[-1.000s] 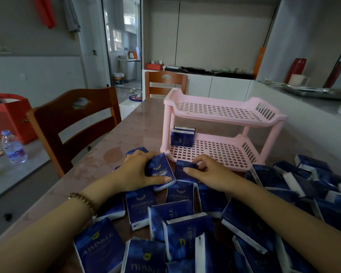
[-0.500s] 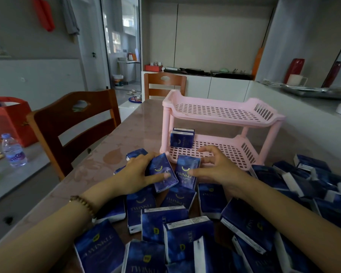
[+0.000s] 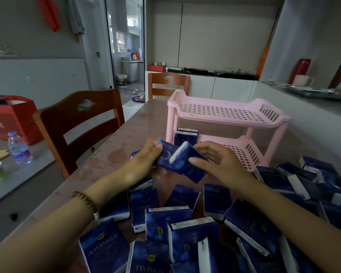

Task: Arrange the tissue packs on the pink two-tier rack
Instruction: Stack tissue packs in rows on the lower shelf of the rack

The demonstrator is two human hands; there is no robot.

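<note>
Left hand (image 3: 144,161) clasps one tissue pack (image 3: 165,157), right hand (image 3: 222,168) a second pack (image 3: 188,166), both held just before the pink rack (image 3: 224,123) — square them edge to edge, then slide them beside the lower-tier stack (image 3: 186,135).

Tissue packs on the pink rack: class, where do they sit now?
In the head view, the stored packs stand on the lower tier of the pink rack, at its left end, beyond the left hand.
</note>
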